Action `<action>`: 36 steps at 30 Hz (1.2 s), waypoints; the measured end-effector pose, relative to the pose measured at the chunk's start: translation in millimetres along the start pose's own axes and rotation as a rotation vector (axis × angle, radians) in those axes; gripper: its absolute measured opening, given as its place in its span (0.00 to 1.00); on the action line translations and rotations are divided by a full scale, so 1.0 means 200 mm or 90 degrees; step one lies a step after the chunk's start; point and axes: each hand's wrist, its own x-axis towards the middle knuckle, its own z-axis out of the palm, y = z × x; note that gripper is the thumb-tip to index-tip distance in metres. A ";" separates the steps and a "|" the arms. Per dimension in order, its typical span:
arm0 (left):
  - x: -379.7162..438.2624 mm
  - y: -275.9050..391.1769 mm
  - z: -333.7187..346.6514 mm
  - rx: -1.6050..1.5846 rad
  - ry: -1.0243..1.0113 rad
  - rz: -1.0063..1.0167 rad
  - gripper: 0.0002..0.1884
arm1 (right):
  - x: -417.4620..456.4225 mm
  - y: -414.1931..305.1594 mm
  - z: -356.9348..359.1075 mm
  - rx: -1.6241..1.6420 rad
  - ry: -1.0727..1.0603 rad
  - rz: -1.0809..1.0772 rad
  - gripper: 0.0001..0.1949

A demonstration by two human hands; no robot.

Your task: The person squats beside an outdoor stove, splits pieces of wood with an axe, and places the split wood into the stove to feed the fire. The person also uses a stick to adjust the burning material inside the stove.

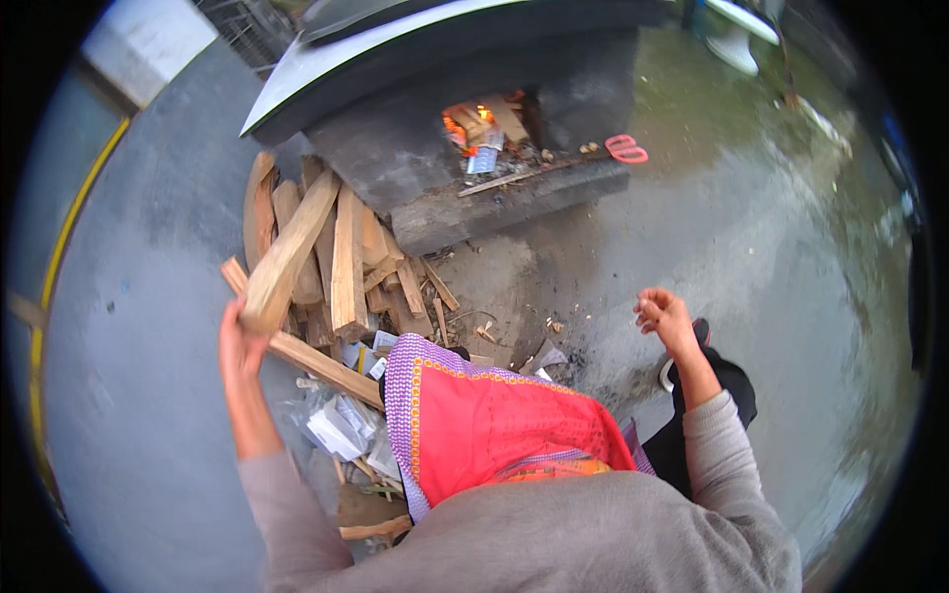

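Note:
My left hand (pixel 248 345) is at the near end of a thick split log (pixel 293 252), its fingers against the wood. That log lies slanted over a pile of split firewood (pixel 348 267) beside the stove. Below it, a long narrow piece of wood (pixel 326 367) runs toward the red apron (pixel 519 415). My right hand (pixel 662 315) is raised over the floor with loosely bent fingers and nothing visible in it. Ahead, wood and a blue-and-white printed piece (pixel 482 159) lie in the stove's fire opening, where flames (pixel 456 130) burn.
The dark masonry stove (pixel 371 156) has a low ledge (pixel 511 204) bearing a thin stick (pixel 500 181) and red-handled scissors (pixel 626 148). Crumpled papers (pixel 341 426) and wood scraps lie at the left of the apron. Wood chips (pixel 485 333) are scattered on the concrete floor (pixel 786 244).

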 end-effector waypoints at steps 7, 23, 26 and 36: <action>-0.97 0.18 0.15 0.103 0.171 0.029 0.20 | -0.02 -0.08 0.02 -0.043 -0.037 -0.071 0.05; -0.92 -0.40 0.77 -0.094 -0.110 -0.158 0.28 | -0.14 -0.11 0.22 -0.177 -0.285 -0.155 0.11; -0.83 -0.52 0.86 -0.115 -0.130 -0.163 0.29 | -0.08 -0.16 0.32 -0.011 -0.361 -0.052 0.13; -0.55 -0.72 1.02 -0.036 -0.150 -0.074 0.27 | 0.04 -0.30 0.57 0.075 -0.369 -0.052 0.11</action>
